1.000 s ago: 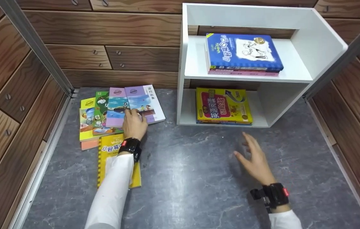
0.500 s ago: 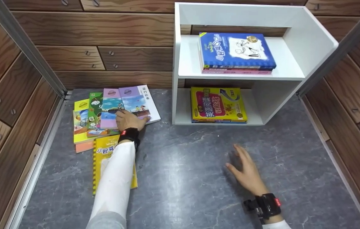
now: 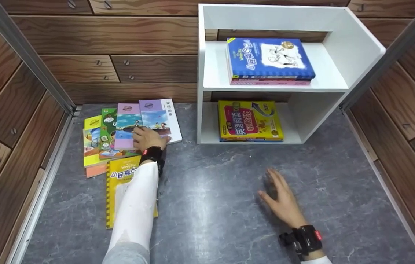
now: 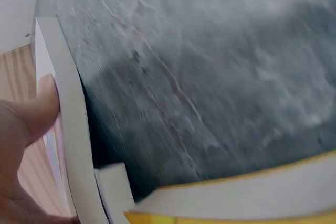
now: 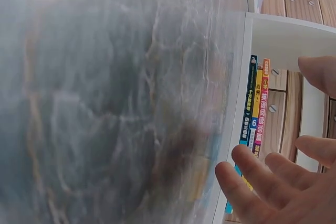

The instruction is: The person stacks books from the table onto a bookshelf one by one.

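My left hand [image 3: 150, 140] lies over the lower part of two purple-and-blue picture-cover books at the back left. Its fingers are spread across the left purple book [image 3: 127, 119], and the thumb [image 4: 44, 103] presses the cover of the right purple book [image 3: 157, 117] with the white strip, near its edge. Tucked beside them are a green book [image 3: 107, 126] and a yellow one [image 3: 89, 159]. A yellow comic-style book [image 3: 114, 198] lies under the left forearm. My right hand [image 3: 281, 203] hovers over the floor at the right with spread fingers, holding nothing.
A white two-tier shelf [image 3: 350, 44] stands at the back right. A stack topped by a blue book [image 3: 244, 66] lies on its upper board, and a stack topped by a yellow book [image 3: 266, 124] on the lower. An orange book [image 3: 95, 171] peeks out at left.
The left hand has shifted left from the right purple book, its thumb now spread out. That book has turned slightly. The right hand has drawn back a little toward the body.
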`<state>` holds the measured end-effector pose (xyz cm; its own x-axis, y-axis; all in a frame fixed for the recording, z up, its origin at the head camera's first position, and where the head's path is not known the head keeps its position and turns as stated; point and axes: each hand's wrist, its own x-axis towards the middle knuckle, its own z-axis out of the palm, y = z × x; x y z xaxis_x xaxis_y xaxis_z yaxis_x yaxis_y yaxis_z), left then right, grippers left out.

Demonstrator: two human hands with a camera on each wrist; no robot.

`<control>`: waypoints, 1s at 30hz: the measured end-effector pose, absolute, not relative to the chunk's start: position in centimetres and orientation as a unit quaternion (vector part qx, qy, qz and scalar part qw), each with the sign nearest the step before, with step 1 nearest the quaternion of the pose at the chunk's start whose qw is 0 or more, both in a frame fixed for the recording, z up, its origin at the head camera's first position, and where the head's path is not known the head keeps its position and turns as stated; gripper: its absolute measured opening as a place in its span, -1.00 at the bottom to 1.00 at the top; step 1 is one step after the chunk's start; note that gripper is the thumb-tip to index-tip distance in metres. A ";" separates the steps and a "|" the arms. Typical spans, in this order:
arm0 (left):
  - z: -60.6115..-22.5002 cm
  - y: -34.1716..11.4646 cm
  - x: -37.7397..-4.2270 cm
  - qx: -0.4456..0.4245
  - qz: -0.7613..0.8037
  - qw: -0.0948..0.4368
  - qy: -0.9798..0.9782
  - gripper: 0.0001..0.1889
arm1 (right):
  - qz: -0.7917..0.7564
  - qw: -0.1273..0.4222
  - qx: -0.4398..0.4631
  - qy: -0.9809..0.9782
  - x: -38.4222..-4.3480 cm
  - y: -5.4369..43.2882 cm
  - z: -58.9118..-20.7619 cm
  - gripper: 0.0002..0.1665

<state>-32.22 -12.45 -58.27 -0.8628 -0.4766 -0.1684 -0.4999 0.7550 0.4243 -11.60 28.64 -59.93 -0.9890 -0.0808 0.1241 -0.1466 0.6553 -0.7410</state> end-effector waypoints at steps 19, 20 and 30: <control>-56.5 -15.0 -31.3 -0.206 0.402 0.055 0.891 -0.01 | 0.438 0.045 0.064 -0.895 -11.0 28.5 -60.1 -0.09; -56.4 -15.1 -31.1 -0.200 0.415 0.051 0.886 -0.08 | 0.439 0.046 0.065 -0.895 -11.0 28.5 -60.1 -0.10; -55.8 -15.2 -28.6 -0.186 0.445 0.018 0.876 -0.31 | 0.460 0.064 0.063 -0.883 -10.9 28.4 -60.2 -0.13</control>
<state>-28.55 -15.24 -55.84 -0.9298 -0.3104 -0.1979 -0.3428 0.5339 0.7729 -10.86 28.44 -60.25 -0.9840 -0.0524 0.1705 -0.1698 0.5686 -0.8049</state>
